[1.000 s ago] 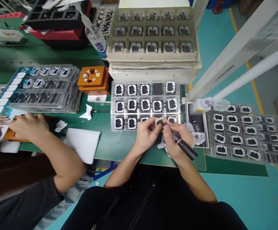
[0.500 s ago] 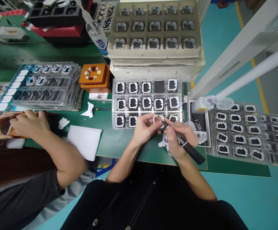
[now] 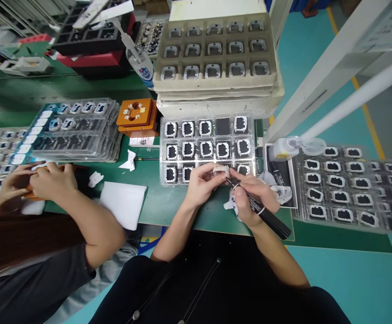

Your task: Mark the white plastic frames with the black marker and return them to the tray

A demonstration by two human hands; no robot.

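Head view is showing the person's left hand pinching a small white frame part between thumb and fingertips, fingers curled in tight around it, just over the near edge of a clear blister tray. The right hand is gripping a black marker in a closed writing hold, its tip touching the frame part, with a crumpled white wipe tucked under the palm. Both hands are working close together at the tray's near row, right above the green table, whose front edge is running just beneath the wrists, leaving only a narrow strip of mat on the near side.

Behind the clear tray, a stack of beige pulp trays is rising like a wall, closing off room to the far side. To the right, a white bottle is lying on its side just beside the hand, and a second clear tray of parts is overhanging the table's right edge. To the left, an open patch of mat is lying between the tray and a white foam sheet. An orange jig is sitting near the tray's far-left corner. Farther left, a co-worker's hands are pressing on something orange beside more stacked trays, well apart from the person's own hands.
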